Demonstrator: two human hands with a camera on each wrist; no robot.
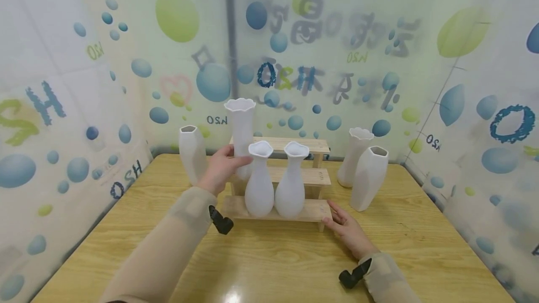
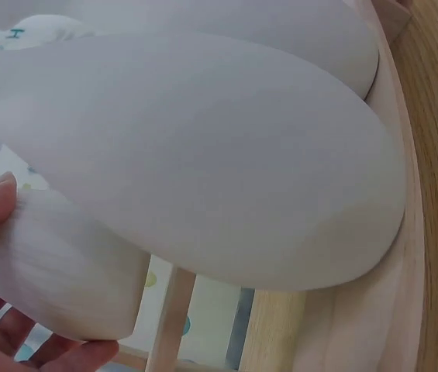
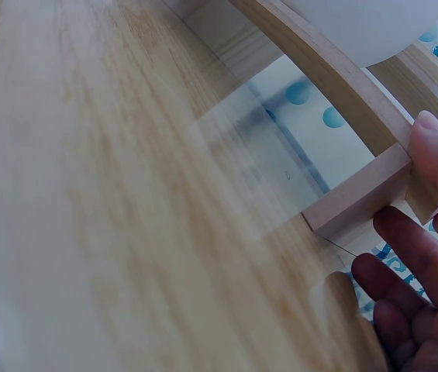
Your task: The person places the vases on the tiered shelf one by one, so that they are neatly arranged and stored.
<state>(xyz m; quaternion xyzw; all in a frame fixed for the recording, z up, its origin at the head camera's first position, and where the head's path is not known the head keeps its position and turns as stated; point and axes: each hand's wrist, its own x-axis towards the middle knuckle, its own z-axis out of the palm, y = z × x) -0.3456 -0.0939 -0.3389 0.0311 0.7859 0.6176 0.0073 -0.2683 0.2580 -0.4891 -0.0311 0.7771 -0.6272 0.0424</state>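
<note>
My left hand (image 1: 220, 167) grips a tall white vase (image 1: 242, 123) with a scalloped rim at the left side of a three-step wooden stand (image 1: 275, 209). In the left wrist view, the fingers and thumb wrap around that vase's lower part, and its base shows behind a nearer vase. Two white narrow-necked vases, a left one (image 1: 259, 191) and a right one (image 1: 290, 191), stand side by side on the lowest step. My right hand (image 1: 349, 233) holds the right end of that step. The thumb lies at its edge and the fingers at the leg (image 3: 362, 194).
A white faceted vase (image 1: 191, 155) stands on the wooden table (image 1: 269, 261) left of the stand. To the right are another faceted vase (image 1: 370, 179) and a scalloped-rim vase (image 1: 353, 158) behind it. A printed curtain (image 1: 177, 60) surrounds the table.
</note>
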